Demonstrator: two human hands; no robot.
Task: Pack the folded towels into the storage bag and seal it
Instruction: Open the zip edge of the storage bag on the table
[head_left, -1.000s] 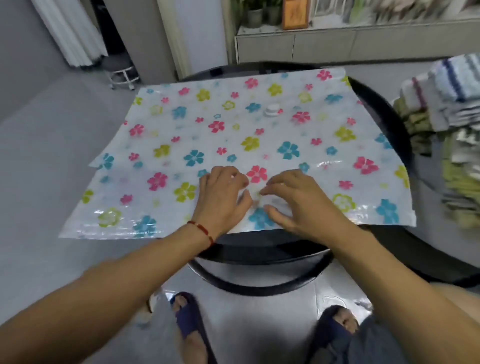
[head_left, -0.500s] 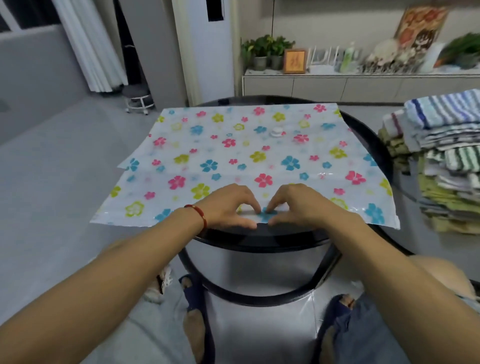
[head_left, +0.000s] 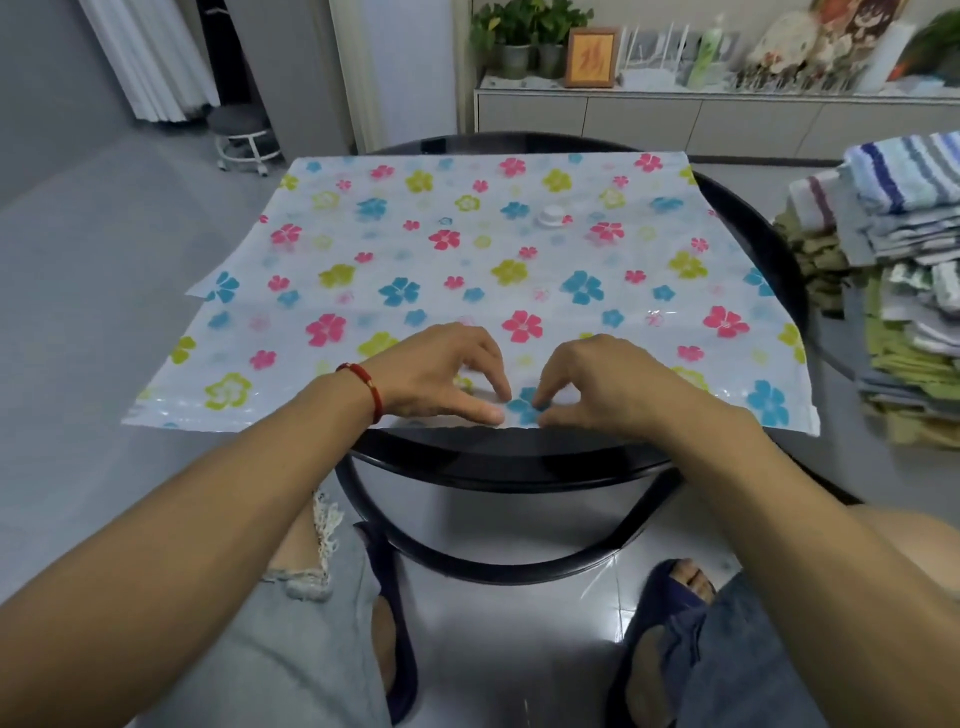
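A flat plastic storage bag (head_left: 467, 270) printed with pink, blue and yellow flowers lies spread over a round black table (head_left: 753, 223). A white valve cap (head_left: 551, 214) sits on its far half. My left hand (head_left: 441, 371) and my right hand (head_left: 597, 382) rest side by side at the middle of the bag's near edge, thumb and fingertips pinching that edge on either side of a blue flower. A tall stack of folded towels (head_left: 904, 270), striped and green, stands to the right of the table.
A low cabinet (head_left: 675, 111) with plants and a framed picture runs along the far wall. A small round stool (head_left: 241, 135) stands at the back left. My knees and dark slippers show below the table's near rim.
My hands slid from lying flat on the bag back to its near edge and now pinch it. The head has lifted, showing more of the room.
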